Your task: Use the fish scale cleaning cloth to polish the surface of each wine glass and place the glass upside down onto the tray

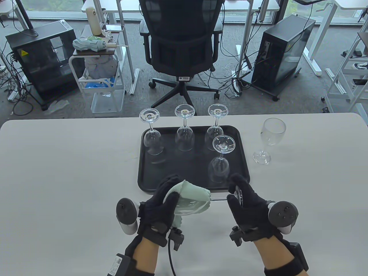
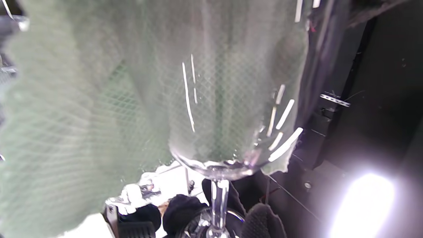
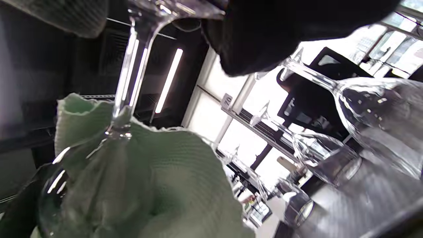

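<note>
Table (image 1: 57, 178): we see it filling the lower half of the frame.
Tray (image 1: 145, 172): centre; four upturned glasses (image 1: 184, 130) stand on it.
Upright glass (image 1: 270, 141): right of the tray.
Left hand (image 1: 161, 205): we wrap the cloth (image 1: 191, 195) round a held glass (image 1: 192, 208) bowl, lower centre.
Right hand (image 1: 248, 205): we grip that glass's foot.

Green cloth (image 3: 172, 185) wraps glass bowl; stem (image 3: 130, 72) rises to hand (image 3: 281, 29).
</note>
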`<act>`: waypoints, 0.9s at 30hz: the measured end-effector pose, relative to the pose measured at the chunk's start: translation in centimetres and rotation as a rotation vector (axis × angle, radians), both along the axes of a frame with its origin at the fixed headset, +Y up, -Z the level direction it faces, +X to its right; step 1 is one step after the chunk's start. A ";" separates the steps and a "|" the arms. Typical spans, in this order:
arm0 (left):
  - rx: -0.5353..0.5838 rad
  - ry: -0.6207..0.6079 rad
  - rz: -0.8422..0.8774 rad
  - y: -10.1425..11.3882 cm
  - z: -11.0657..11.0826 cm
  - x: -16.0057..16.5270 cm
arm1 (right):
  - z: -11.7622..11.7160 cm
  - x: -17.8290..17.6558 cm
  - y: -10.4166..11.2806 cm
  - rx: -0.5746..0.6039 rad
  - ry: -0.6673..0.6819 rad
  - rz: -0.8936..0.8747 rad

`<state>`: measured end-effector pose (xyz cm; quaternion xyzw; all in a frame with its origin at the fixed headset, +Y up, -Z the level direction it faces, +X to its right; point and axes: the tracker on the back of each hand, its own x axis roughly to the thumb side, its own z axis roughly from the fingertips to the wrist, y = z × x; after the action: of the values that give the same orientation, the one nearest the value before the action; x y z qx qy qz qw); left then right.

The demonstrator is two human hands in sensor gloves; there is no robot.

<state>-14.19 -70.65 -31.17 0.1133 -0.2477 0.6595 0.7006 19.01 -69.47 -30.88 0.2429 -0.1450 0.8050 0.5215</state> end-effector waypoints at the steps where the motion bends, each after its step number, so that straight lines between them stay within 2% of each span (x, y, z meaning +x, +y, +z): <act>1: 0.001 -0.018 0.016 0.0 -0.1 0.0 | 0.1 -0.1 0.2 0.082 -0.018 0.049; 4: -0.047 -0.031 0.062 -0.2 -0.2 -0.1 | 1.1 -0.3 1.0 0.415 -0.090 0.251; 6: -0.057 -0.065 0.067 -0.2 -0.2 -0.1 | 1.5 -0.4 1.3 0.519 -0.113 0.280; 9: -0.061 -0.059 0.073 -0.4 -0.2 0.1 | 1.3 -0.4 1.0 0.428 -0.097 0.172; 10: -0.079 -0.063 0.072 -0.6 -0.3 0.1 | 1.0 -0.4 0.8 0.328 -0.075 0.113; 11: -0.087 -0.059 0.079 -0.7 -0.3 0.0 | 0.8 -0.4 0.7 0.277 -0.062 0.087; 12: -0.103 -0.029 0.080 -0.8 -0.4 -0.2 | 0.4 -0.3 0.4 0.114 -0.059 0.055; 14: -0.090 0.004 0.078 -0.7 -0.5 -0.8 | 0.3 -0.3 0.1 -0.013 -0.061 0.005; 17: -0.074 0.063 0.144 -0.4 -0.5 -2.0 | 0.7 0.1 0.8 0.033 -0.126 0.008; 19: -0.056 0.107 0.165 -0.1 -0.4 -2.9 | 1.5 0.4 2.0 0.127 -0.206 0.049; 21: -0.048 0.132 0.207 0.2 -0.3 -3.8 | 2.5 -0.2 3.7 0.279 -0.345 0.216; 23: -0.051 0.127 0.232 0.2 -0.3 -4.3 | 2.6 -1.8 4.4 0.425 -0.429 0.375; 25: -0.060 0.135 0.248 0.1 -0.4 -4.7 | 2.3 -4.1 4.8 0.477 -0.434 0.500; 27: -0.070 0.129 0.253 0.0 -0.5 -4.8 | 1.4 -6.5 4.8 0.473 -0.425 0.603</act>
<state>-19.02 -70.67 -31.63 0.1616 -0.1627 0.7419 0.6301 12.52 -64.62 -29.46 0.2160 -0.3519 0.8980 0.1518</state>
